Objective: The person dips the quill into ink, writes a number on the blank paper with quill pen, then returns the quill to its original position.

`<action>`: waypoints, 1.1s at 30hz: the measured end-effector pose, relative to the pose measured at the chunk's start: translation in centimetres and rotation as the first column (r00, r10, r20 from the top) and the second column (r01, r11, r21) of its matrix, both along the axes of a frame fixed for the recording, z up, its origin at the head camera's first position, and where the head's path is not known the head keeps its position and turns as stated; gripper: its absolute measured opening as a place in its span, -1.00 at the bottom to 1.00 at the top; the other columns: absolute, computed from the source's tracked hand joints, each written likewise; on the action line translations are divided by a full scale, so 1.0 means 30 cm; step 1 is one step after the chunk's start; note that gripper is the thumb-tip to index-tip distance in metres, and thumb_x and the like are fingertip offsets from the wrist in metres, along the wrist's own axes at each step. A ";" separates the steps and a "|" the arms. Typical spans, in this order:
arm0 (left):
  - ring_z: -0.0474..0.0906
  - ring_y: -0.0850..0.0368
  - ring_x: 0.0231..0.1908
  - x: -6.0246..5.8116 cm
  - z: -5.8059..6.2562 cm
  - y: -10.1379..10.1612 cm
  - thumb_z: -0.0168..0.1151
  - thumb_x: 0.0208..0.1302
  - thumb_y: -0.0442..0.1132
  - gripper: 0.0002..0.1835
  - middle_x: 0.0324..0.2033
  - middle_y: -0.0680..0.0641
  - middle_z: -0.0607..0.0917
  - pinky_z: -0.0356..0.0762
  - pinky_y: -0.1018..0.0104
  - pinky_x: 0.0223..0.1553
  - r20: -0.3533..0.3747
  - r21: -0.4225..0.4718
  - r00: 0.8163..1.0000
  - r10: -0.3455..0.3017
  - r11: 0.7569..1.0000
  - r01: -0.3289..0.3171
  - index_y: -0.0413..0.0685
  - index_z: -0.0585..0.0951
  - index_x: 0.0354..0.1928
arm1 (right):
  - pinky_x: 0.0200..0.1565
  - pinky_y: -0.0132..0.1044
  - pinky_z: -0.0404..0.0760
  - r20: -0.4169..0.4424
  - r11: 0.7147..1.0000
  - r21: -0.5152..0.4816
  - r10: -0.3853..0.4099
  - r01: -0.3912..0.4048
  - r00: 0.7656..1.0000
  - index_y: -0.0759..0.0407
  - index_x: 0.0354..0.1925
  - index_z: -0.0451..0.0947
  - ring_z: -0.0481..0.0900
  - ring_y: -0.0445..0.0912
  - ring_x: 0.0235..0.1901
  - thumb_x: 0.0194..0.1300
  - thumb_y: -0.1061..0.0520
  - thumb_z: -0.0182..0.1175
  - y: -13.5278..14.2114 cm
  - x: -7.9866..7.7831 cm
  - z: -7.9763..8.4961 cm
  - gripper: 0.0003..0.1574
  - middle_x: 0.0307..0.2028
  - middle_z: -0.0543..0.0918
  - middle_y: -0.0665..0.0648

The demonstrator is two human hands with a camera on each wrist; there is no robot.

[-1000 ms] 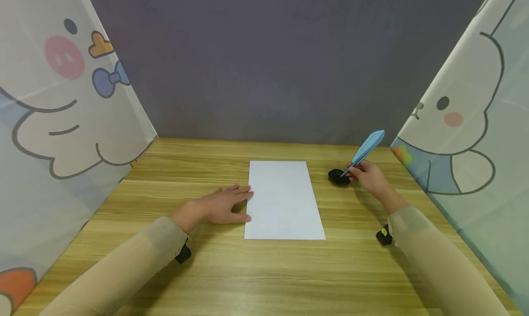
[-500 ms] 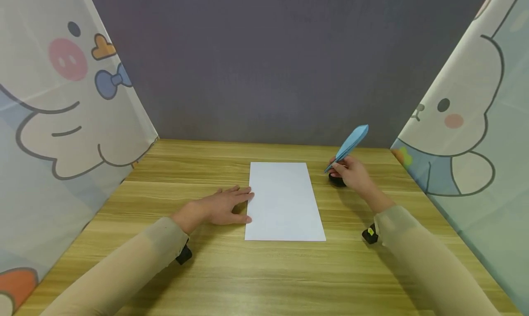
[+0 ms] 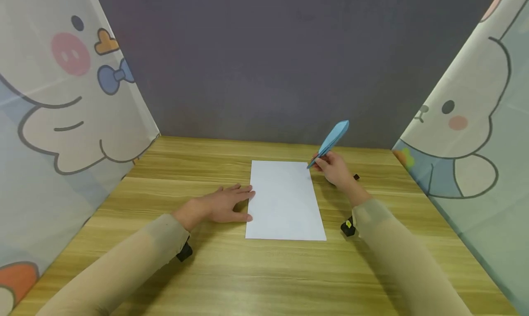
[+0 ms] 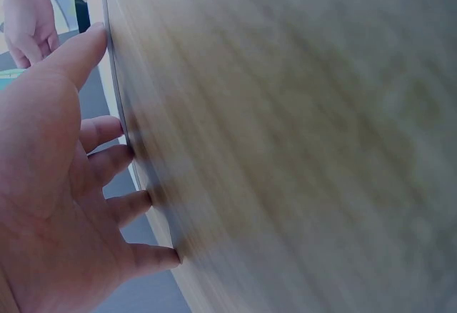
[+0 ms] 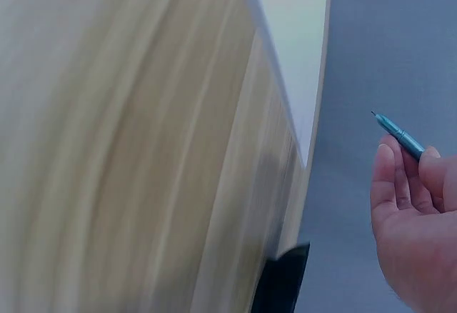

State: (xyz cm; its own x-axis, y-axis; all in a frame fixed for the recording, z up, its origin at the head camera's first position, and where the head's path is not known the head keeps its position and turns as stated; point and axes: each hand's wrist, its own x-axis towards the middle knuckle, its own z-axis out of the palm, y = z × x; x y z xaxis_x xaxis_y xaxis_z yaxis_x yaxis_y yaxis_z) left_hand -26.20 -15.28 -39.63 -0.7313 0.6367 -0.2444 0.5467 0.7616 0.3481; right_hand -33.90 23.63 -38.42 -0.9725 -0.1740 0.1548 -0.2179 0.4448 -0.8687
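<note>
Right hand (image 3: 334, 170) has the blue feather pen (image 3: 333, 138) pinched between thumb and fingers, feather leaning up to the right, tip raised by the far right corner of the white sheet (image 3: 285, 201)! Over on the left, the left hand (image 3: 225, 205) is spread, grasping nothing, fingertips on the sheet's left edge. Beneath it all, the wooden table (image 3: 248, 279); right, a black object (image 5: 282, 281), mostly hidden behind the right hand in the head view; far side, a dark panel (image 3: 289, 63).
</note>
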 end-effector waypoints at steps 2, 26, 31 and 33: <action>-0.13 -0.30 0.77 0.001 0.000 -0.001 0.13 0.60 0.39 -0.05 0.80 -0.03 0.02 -0.16 -0.59 0.64 0.000 0.002 1.000 0.001 1.000 -0.001 0.12 0.12 0.79 | 0.37 0.11 0.68 0.007 1.000 -0.015 0.003 -0.003 1.000 0.49 0.35 0.49 0.65 0.35 0.27 0.79 0.18 -0.02 -0.022 -0.010 -0.006 -0.57 0.26 0.65 0.51; -0.14 -0.24 0.78 -0.004 -0.011 0.002 0.13 0.57 0.44 -0.03 0.80 0.02 0.01 -0.16 -0.55 0.67 -0.005 -0.013 1.000 0.012 1.000 -0.012 0.18 0.12 0.79 | 0.37 0.02 0.70 0.070 0.992 -0.101 -0.070 0.077 0.995 0.46 0.33 0.52 0.69 0.28 0.27 0.77 0.24 0.00 -0.199 -0.094 -0.033 -0.62 0.27 0.65 0.48; -0.14 -0.24 0.78 -0.005 -0.012 0.001 0.13 0.57 0.44 -0.03 0.80 0.02 0.01 -0.17 -0.55 0.67 -0.009 -0.018 1.000 0.014 1.000 -0.014 0.18 0.12 0.79 | 0.38 0.02 0.69 0.089 0.986 -0.136 -0.088 0.100 0.992 0.46 0.35 0.52 0.68 0.26 0.27 0.77 0.22 0.00 -0.213 -0.115 -0.032 -0.59 0.29 0.65 0.48; -0.14 -0.25 0.78 -0.005 -0.010 0.003 0.13 0.57 0.44 -0.04 0.80 0.02 0.01 -0.17 -0.55 0.66 -0.010 -0.019 1.000 0.013 1.000 -0.014 0.17 0.12 0.79 | 0.36 0.00 0.71 0.086 0.983 -0.153 -0.090 0.103 0.992 0.47 0.34 0.52 0.70 0.25 0.24 0.77 0.23 0.01 -0.219 -0.124 -0.035 -0.59 0.27 0.66 0.49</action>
